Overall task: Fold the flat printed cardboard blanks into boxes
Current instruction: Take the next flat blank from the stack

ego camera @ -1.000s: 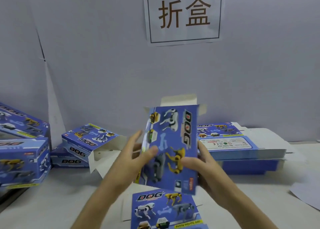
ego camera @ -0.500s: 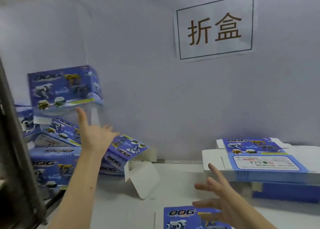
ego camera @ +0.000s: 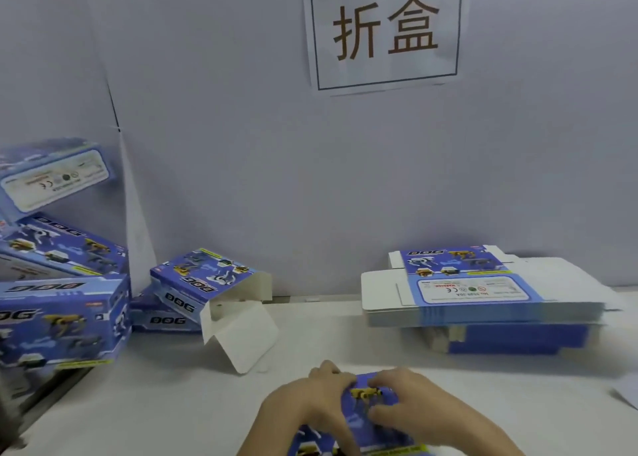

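Observation:
A flat blue printed blank [ego camera: 359, 421] lies on the white table near the front edge. My left hand [ego camera: 307, 407] curls its fingers over the blank's far left edge. My right hand [ego camera: 414, 410] holds the blank's right part, fingers bent at the far edge and thumb across the printed face. A stack of flat blanks [ego camera: 483, 303] sits at the back right. Folded boxes [ego camera: 62, 321] are piled at the left, and the top box [ego camera: 51, 176] is blurred and tilted.
A folded box with open white flaps [ego camera: 207, 283] leans on another box left of centre. A white sign [ego camera: 383, 30] hangs on the grey back wall. A sheet of paper [ego camera: 628, 393] pokes in at the right edge.
A second ago both hands held a folded box upright. My left hand then let it go onto the left pile. Both hands have come down onto the flat blank on the table.

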